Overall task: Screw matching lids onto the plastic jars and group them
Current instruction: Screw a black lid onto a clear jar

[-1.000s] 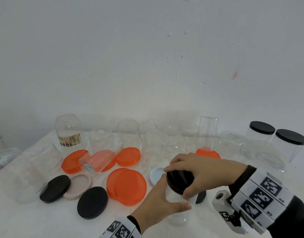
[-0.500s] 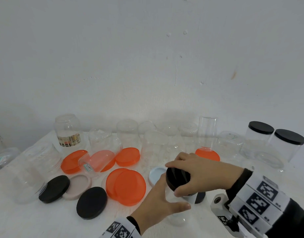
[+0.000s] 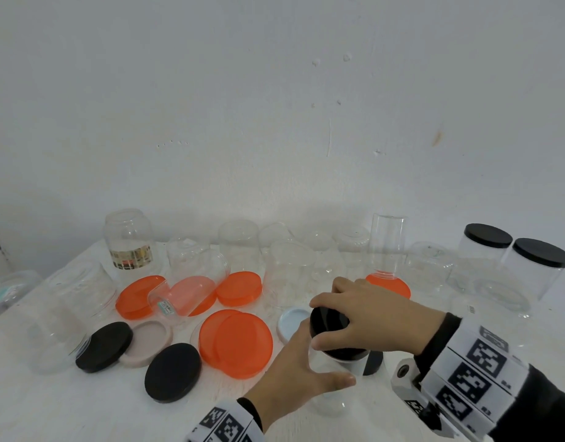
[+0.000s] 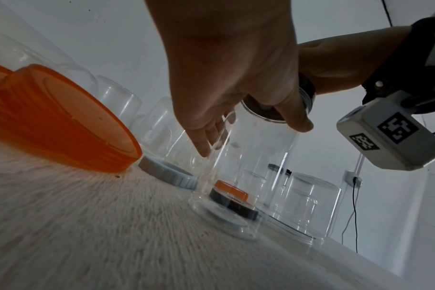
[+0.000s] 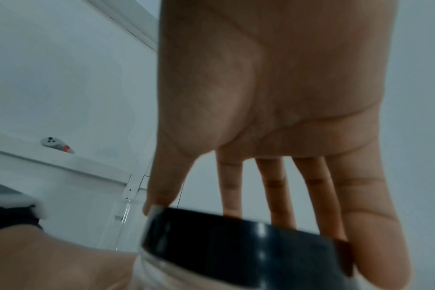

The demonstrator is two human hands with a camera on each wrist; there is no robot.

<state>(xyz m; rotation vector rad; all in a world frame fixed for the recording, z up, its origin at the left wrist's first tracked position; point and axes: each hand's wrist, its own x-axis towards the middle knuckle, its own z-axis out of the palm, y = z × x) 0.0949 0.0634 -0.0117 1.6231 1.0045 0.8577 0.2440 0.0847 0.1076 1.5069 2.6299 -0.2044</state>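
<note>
Gripping from above, right hand (image 3: 375,323) with fingers and thumb curled round the black lid (image 3: 330,320), which sits on the mouth of the clear jar (image 4: 249,176). Grasping that jar's wall from the near side, left hand (image 3: 294,368), thumb stretched across the front, fingers wrapped behind. Standing upright on the white counter (image 3: 67,406), near the front edge, directly below both grips. Glossy and dark, that lid, with a smooth band around its side; see-through and straight-walled, the jar, round base pressed flat to the counter in the left wrist view. Lying just behind the jar, a pale blue lid (image 3: 292,320) and a second black lid (image 3: 373,362), half hidden by the hands. Hard to tell whether the threads have caught: lid edge blurred in the right wrist view, rim covered by fingers from the head view. Cut off at the bottom edge, both wrists with their marker bands.
</note>
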